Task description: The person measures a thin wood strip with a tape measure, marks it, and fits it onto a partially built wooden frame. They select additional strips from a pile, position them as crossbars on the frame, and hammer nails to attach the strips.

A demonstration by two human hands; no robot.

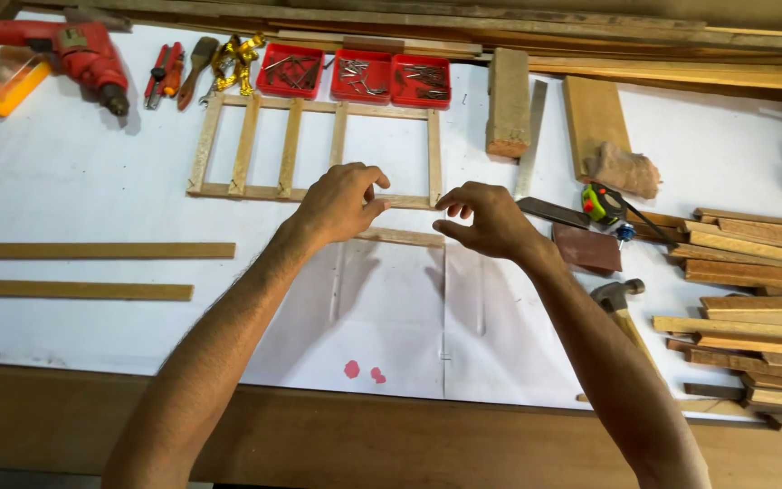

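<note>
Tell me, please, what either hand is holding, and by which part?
The left hand pinches the lower rail of the slatted wooden frame; the right hand hovers open, holding nothing.

From where I stand, the left hand [341,201] covers part of the bottom rail of the wooden frame [319,149], and the short strip [402,237] below it is half hidden under that hand and the right hand [491,220]. The hammer [620,303] disappears behind the right forearm, so only its head and a bit of handle show. The red drill [83,54] and the pile of wood offcuts [758,308] run off the edges, and the contents of the red trays [355,74] are too small to sort out.
</note>
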